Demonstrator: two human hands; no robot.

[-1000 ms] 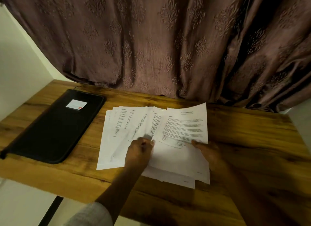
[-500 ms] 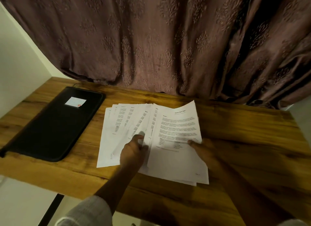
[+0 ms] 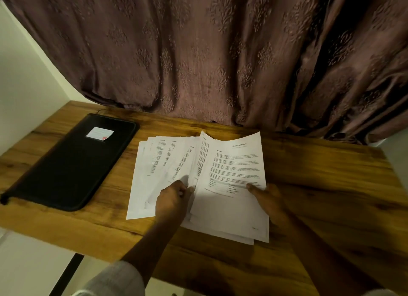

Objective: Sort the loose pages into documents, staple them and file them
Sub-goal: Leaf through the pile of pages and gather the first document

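Note:
Several loose printed pages (image 3: pixel 167 163) lie fanned out on the wooden desk (image 3: pixel 320 174). My left hand (image 3: pixel 172 198) rests on the fan near its lower middle and pinches the edges of some sheets. The top page on the right, headed as a health report (image 3: pixel 234 163), is lifted at its right edge. My right hand (image 3: pixel 269 198) holds that page by its right side, thumb on top. A black zip file folder (image 3: pixel 72 163) with a small white label lies closed at the left of the desk.
A brown patterned curtain (image 3: pixel 209 53) hangs right behind the desk's back edge. A white wall (image 3: pixel 24 70) bounds the left side. The desk's front edge runs just below the pages. Bare wood stretches to the right of the pages.
The top report page has swung more upright and a little to the right in my right hand. My left hand has stayed on the fanned pages, shifting slightly.

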